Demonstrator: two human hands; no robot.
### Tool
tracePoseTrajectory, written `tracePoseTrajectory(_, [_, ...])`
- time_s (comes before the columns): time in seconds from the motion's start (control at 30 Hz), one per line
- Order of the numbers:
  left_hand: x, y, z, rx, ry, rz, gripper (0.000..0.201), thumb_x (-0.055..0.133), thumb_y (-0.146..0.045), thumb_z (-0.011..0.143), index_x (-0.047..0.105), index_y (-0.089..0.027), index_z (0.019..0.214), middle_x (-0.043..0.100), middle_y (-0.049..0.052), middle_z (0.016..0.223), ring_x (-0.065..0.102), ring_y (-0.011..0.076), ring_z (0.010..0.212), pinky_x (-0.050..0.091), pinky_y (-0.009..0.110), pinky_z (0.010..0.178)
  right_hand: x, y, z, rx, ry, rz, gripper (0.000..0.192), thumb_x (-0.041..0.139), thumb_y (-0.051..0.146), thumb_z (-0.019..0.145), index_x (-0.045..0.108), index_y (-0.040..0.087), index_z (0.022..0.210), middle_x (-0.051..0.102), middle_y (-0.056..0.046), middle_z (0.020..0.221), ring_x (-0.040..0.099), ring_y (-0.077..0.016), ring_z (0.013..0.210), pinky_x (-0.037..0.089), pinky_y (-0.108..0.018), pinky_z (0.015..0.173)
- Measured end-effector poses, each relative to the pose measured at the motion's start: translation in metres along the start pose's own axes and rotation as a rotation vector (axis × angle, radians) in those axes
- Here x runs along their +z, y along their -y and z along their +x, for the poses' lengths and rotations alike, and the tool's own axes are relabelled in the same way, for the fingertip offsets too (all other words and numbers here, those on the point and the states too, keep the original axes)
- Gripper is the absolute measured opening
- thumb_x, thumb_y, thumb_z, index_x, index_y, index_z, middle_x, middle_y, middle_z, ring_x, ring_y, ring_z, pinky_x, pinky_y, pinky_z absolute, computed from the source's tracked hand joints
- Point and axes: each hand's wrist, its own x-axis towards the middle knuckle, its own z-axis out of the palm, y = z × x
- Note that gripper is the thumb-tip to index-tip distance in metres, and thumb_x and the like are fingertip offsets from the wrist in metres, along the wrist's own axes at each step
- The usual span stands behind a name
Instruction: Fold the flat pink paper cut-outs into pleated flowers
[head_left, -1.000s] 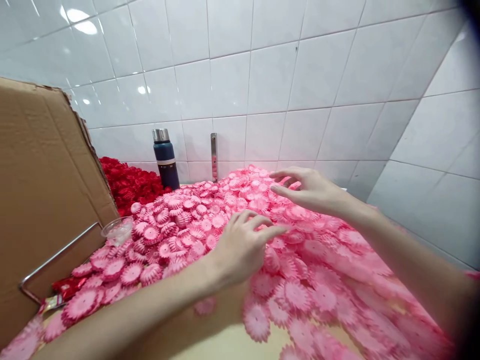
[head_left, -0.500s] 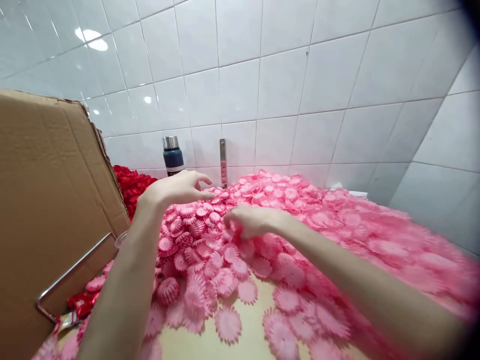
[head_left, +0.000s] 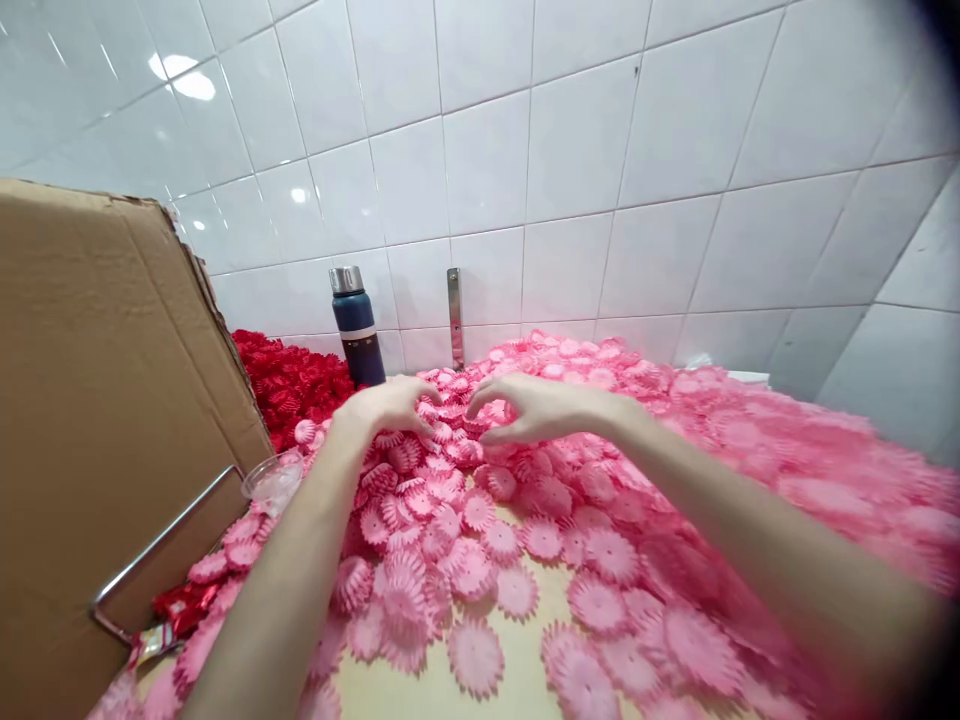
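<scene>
Both hands are laid on a heap of pink flowers [head_left: 600, 450], which is spread over a pale table [head_left: 420, 690] in front of a dark flask [head_left: 357, 326]. The left hand [head_left: 386, 405] is rested on the flowers just in front of the flask, fingers curved downward and loosely spread. The right hand [head_left: 536, 408] is placed just beside it, to the flask's right, fingertips nearly met with the left; whether a flower is gripped cannot be told. Red flowers [head_left: 289, 385] are piled left of the flask. A cardboard sheet [head_left: 97, 400] is stood further left.
</scene>
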Motion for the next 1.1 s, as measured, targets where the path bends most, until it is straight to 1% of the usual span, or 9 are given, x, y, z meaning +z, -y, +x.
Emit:
tracePoseTrajectory(0.13, [0.02, 0.004, 0.009, 0.058, 0.004, -0.008, 0.042, 0.08, -0.025, 0.056, 0.073, -0.025, 0.098, 0.072, 0.003, 0.097, 0.065, 0.0227, 0.09, 0.048, 0.023, 0.074, 0.026, 0.001, 0.016, -0.026, 0.084, -0.019, 0.019, 0.064, 0.031, 0.076, 0.07, 0.02, 0.09, 0.07, -0.004, 0.09, 0.064, -0.0188, 0.077, 0.047, -0.026, 0.062])
tracePoseTrajectory(0.23, [0.018, 0.009, 0.009, 0.059, -0.052, 0.003, 0.031, 0.073, -0.015, 0.059, 0.074, -0.023, 0.09, 0.072, 0.003, 0.089, 0.066, 0.021, 0.084, 0.049, 0.023, 0.073, 0.033, -0.016, 0.018, 0.064, 0.059, -0.077, 0.008, 0.063, 0.022, 0.072, 0.066, 0.016, 0.077, 0.066, -0.007, 0.075, 0.059, -0.0183, 0.063, 0.039, -0.026, 0.051])
tracePoseTrajectory(0.43, [-0.008, 0.008, 0.0, 0.052, -0.196, 0.016, 0.032, 0.057, -0.013, 0.071, 0.071, -0.016, 0.1, 0.071, 0.009, 0.1, 0.064, 0.0224, 0.091, 0.048, 0.027, 0.081, 0.036, -0.025, 0.017, 0.084, 0.095, -0.08, 0.025, 0.067, 0.032, 0.069, 0.062, 0.02, 0.09, 0.064, -0.005, 0.082, 0.057, -0.0187, 0.07, 0.039, -0.026, 0.054])
tracePoseTrajectory(0.57, [-0.024, -0.001, -0.012, 0.006, -0.241, 0.015, 0.034, 0.047, -0.022, 0.08, 0.069, -0.016, 0.106, 0.07, 0.009, 0.107, 0.062, 0.0235, 0.098, 0.047, 0.028, 0.083, 0.037, -0.019, 0.018, 0.09, 0.129, -0.04, 0.023, 0.064, 0.024, 0.071, 0.065, 0.02, 0.093, 0.066, -0.005, 0.085, 0.059, -0.0192, 0.071, 0.039, -0.026, 0.053])
tracePoseTrajectory(0.63, [-0.03, -0.003, -0.016, -0.023, -0.194, 0.024, 0.033, 0.049, -0.028, 0.08, 0.07, -0.017, 0.103, 0.071, 0.009, 0.104, 0.063, 0.0242, 0.094, 0.048, 0.028, 0.077, 0.029, -0.018, 0.015, 0.101, 0.143, -0.007, 0.029, 0.064, 0.024, 0.071, 0.066, 0.02, 0.1, 0.068, -0.006, 0.088, 0.061, -0.0193, 0.074, 0.042, -0.025, 0.055])
tracePoseTrajectory(0.73, [-0.033, -0.003, -0.019, -0.047, -0.035, 0.04, 0.028, 0.063, -0.033, 0.071, 0.074, -0.02, 0.093, 0.074, 0.006, 0.092, 0.065, 0.0236, 0.081, 0.047, 0.026, 0.066, 0.005, -0.017, 0.005, 0.099, 0.118, 0.035, 0.043, 0.061, 0.032, 0.077, 0.06, 0.021, 0.118, 0.065, -0.009, 0.112, 0.063, -0.0222, 0.092, 0.048, -0.028, 0.068])
tracePoseTrajectory(0.87, [-0.031, -0.01, -0.019, -0.042, 0.112, 0.047, 0.046, 0.076, -0.041, 0.058, 0.073, -0.023, 0.101, 0.074, 0.005, 0.092, 0.066, 0.0237, 0.078, 0.046, 0.025, 0.063, -0.031, -0.013, -0.015, 0.107, 0.059, 0.099, 0.052, 0.057, 0.037, 0.082, 0.053, 0.021, 0.131, 0.056, -0.009, 0.133, 0.056, -0.0264, 0.112, 0.047, -0.033, 0.086])
tracePoseTrajectory(1.0, [-0.026, -0.04, -0.017, 0.118, -0.022, -0.092, 0.055, 0.068, -0.047, 0.072, 0.063, -0.021, 0.12, 0.068, 0.009, 0.115, 0.062, 0.0231, 0.099, 0.048, 0.028, 0.079, -0.047, -0.007, -0.031, 0.062, 0.03, 0.175, 0.035, 0.054, 0.036, 0.085, 0.066, 0.021, 0.115, 0.067, -0.008, 0.116, 0.063, -0.025, 0.097, 0.049, -0.034, 0.08])
tracePoseTrajectory(1.1, [-0.021, -0.067, -0.016, 0.299, -0.127, -0.3, 0.04, 0.061, -0.045, 0.081, 0.069, -0.015, 0.106, 0.073, 0.01, 0.097, 0.066, 0.0196, 0.085, 0.05, 0.027, 0.072, -0.05, -0.003, -0.039, 0.014, -0.01, 0.213, 0.028, 0.053, 0.034, 0.087, 0.07, 0.018, 0.101, 0.071, -0.007, 0.099, 0.066, -0.0221, 0.086, 0.05, -0.033, 0.075])
